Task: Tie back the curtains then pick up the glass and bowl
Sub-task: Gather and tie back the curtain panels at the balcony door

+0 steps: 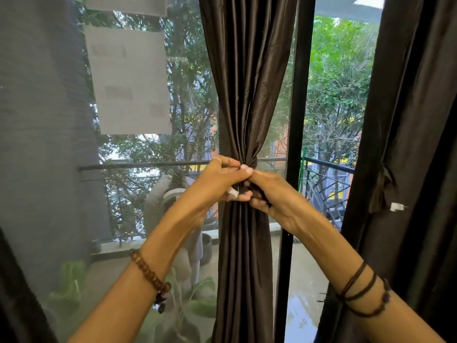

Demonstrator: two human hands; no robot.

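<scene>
Dark satin curtain bunches between my fingers; left hand and right hand both pinch the tie. I should pull evenly, snugging the knot. Glass and bowl aren't visible.

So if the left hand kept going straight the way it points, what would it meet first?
The left hand points at the gathered middle curtain, which its fingers already touch at the tie; the window screen appears to lie behind, though depth is unclear.
</scene>
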